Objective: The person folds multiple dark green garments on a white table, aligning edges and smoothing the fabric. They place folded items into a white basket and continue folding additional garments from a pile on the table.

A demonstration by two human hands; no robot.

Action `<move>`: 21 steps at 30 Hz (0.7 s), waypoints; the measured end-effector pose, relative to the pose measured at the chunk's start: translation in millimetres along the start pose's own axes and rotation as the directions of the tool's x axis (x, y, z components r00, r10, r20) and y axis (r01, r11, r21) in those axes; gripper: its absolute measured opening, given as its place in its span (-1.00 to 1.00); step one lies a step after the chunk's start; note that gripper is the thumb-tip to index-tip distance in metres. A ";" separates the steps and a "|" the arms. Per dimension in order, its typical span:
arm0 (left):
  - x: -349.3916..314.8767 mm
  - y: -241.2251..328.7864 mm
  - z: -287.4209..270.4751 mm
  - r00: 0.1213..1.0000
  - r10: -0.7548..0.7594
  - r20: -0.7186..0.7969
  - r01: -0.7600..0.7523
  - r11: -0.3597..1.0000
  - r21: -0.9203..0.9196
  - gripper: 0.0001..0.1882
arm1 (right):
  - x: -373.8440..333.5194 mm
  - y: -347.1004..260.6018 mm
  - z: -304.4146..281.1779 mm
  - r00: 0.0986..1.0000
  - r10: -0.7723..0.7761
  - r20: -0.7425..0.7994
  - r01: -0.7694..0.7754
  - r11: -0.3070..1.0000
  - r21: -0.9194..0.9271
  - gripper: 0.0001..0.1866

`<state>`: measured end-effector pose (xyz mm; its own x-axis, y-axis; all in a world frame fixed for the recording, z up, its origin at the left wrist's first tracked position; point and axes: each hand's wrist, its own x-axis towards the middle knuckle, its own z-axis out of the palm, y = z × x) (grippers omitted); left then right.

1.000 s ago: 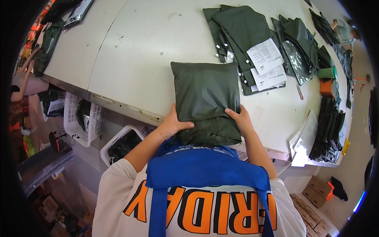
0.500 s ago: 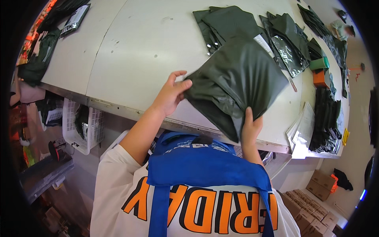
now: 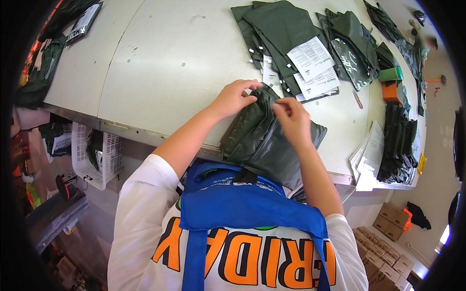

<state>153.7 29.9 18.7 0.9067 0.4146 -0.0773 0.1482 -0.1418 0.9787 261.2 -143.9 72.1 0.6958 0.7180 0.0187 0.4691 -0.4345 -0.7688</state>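
A folded dark green garment of smooth, slightly shiny material lies at the front edge of the table and hangs partly over it toward my lap. My left hand is at its far left corner, thumb and forefinger closing on the folded layers. Beside it, my right hand has its fingers bent in, thumb and fingertips at the upper fold. Just beyond the hands lies a stack of flat dark green garments with white printed sheets on top.
Bagged dark green pieces lie at the far right, near a green roll on an orange box. Paper sheets and a dark stack sit at the right edge. A white basket hangs below the table's left front.
The garment has come down from in front of the stack to the table edge, uncovering the white sheets. Both hands have moved to its far edge, the right hand upward from the lower corner.
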 end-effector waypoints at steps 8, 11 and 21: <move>18.3 9.5 4.5 0.980 0.198 -0.030 -0.179 0.932 0.315 -0.88 | 12.1 -20.6 21.9 0.991 -0.130 0.017 0.128 0.930 -0.345 -0.85; 24.3 3.8 8.4 0.994 0.077 -0.076 -0.052 0.956 0.290 -0.87 | 6.0 -21.9 33.8 0.961 -0.272 0.049 0.276 0.938 -0.209 -0.87; -25.0 3.0 36.2 0.995 -0.036 -0.092 0.059 0.963 0.263 -0.48 | 59.4 59.2 -1.1 0.947 -0.038 0.319 0.017 0.997 0.071 -0.57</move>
<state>145.7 -13.4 16.6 0.8605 0.5007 -0.0943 0.3002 -0.3487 0.8879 330.9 -127.6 28.4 0.4674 0.8701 -0.1565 0.4408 -0.3828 -0.8119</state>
